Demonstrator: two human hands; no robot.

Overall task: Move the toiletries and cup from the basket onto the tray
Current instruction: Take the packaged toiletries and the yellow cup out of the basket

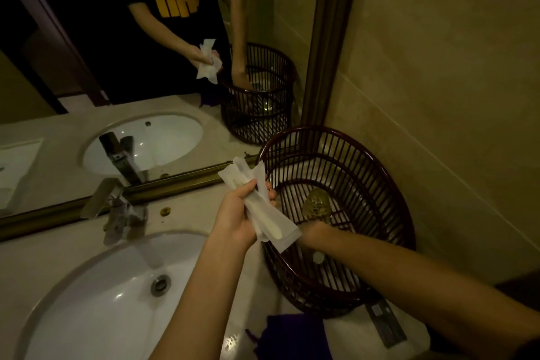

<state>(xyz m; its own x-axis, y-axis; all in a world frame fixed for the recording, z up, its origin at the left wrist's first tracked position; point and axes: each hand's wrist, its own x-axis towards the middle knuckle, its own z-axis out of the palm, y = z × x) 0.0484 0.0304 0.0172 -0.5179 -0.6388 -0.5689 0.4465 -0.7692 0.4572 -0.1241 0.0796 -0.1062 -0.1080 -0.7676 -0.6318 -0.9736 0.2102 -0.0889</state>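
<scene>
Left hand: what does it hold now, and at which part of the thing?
The left hand grips white wrapped toiletry packets around their middle; both ends stick out.

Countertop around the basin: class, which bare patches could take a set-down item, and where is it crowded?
Free: the counter strip between the faucet and the basket, below the mirror frame. Crowded: the near corner, where a purple pouch and a white tray sit under the basket. The left hand holds wrapped toiletries; the right hand reaches into the basket.
</scene>
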